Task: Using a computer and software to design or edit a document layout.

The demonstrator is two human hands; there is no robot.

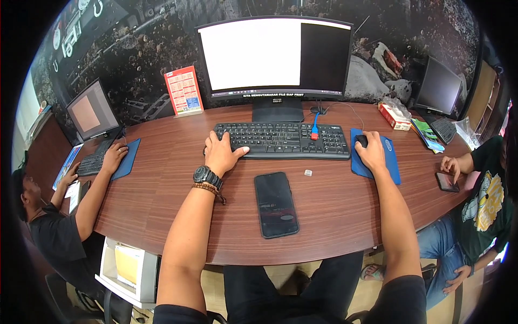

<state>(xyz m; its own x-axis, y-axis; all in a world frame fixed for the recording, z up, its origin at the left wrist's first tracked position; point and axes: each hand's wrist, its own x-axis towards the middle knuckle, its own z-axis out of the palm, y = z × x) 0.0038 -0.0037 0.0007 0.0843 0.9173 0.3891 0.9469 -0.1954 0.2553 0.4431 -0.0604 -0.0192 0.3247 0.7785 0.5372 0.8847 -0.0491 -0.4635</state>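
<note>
My left hand (222,153) lies on the left end of a black keyboard (280,149), fingers spread over the keys and thumb stretched to the right. A black watch and a beaded bracelet circle that wrist. To the right, my right hand (372,151) is wrapped over a dark computer mouse (361,141) on a blue mouse pad (389,162). In front of the keyboard a black smartphone (276,205) lies flat, its screen dark. A large monitor (253,59) stands behind the keyboard, showing a white area and a dark one.
A blue cable with a red plug (314,132) lies over the keyboard. A small pale square piece (308,173) sits near the phone. Behind stands a red desk calendar (183,90). One person at left uses another keyboard (93,162); another at right touches a phone (447,182).
</note>
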